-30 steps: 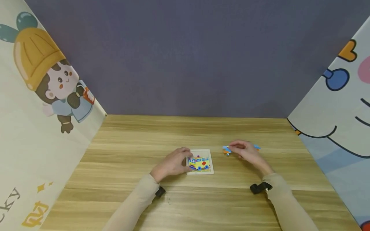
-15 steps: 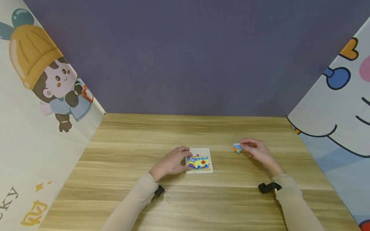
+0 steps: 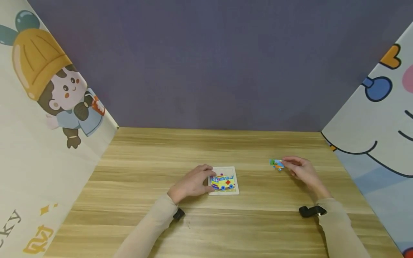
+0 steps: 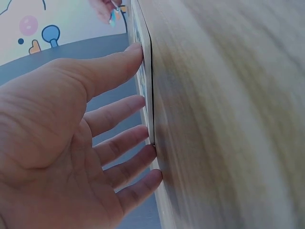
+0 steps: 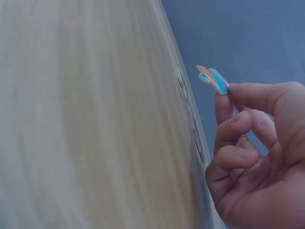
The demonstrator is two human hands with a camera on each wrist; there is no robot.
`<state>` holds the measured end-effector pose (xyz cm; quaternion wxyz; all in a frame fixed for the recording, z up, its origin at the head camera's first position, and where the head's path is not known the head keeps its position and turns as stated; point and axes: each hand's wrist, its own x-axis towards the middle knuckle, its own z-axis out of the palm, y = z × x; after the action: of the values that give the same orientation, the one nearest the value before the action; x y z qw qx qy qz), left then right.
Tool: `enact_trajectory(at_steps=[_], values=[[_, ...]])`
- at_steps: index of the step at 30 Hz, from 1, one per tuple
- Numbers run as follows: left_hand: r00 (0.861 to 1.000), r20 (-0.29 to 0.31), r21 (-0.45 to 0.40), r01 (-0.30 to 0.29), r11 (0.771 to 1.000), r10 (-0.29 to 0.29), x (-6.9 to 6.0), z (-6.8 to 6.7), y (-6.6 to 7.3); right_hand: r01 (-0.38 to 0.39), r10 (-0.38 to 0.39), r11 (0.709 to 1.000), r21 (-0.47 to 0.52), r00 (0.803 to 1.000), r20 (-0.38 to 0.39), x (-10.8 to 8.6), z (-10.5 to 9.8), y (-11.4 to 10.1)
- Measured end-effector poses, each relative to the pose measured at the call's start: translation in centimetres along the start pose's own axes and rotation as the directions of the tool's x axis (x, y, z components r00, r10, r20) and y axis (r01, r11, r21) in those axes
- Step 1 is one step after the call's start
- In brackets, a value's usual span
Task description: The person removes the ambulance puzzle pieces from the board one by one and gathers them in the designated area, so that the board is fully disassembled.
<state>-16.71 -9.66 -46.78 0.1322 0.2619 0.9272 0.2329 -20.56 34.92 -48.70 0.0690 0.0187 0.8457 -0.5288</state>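
In the head view, the left hand (image 3: 192, 181) rests at the left side of a white-framed puzzle board (image 3: 237, 182) with a yellow ambulance picture. Its nearly straight fingers and thumb touch the board's edge in the left wrist view. Farther right, the right hand (image 3: 302, 172) pinches a small blue and orange puzzle piece (image 5: 220, 82) between thumb and fingertip. The right wrist view shows this piece raised and tilted above the table, with thin flat pieces (image 5: 191, 117) lying beyond it. A green patch (image 3: 272, 162) shows beside the held piece in the head view.
The wooden table (image 3: 180, 150) surrounds the board and hands. A dark wall (image 3: 206, 71) stands behind, with cartoon-printed panels at left (image 3: 29, 143) and right (image 3: 361, 114). Both wrists wear black devices.
The right hand has moved to the right with the piece pinched in it, and a green patch now shows left of the piece. The left hand stays at the board.
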Motion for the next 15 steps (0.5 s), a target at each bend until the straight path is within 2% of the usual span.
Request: enact_trajectory(at_steps=[9, 15], values=[[1.0, 0.011, -0.002, 0.01, 1.0, -0.01, -0.1, -0.1, 0.0, -0.007, 0.007, 1.0, -0.003, 0.999, -0.05, -0.3, -1.3, 1.0], [1.0, 0.004, -0.001, -0.003, 1.0, 0.003, 0.0, 0.0, -0.1, -0.012, 0.01, 1.0, -0.022, 0.997, -0.08, -0.3, -2.3, 1.4]])
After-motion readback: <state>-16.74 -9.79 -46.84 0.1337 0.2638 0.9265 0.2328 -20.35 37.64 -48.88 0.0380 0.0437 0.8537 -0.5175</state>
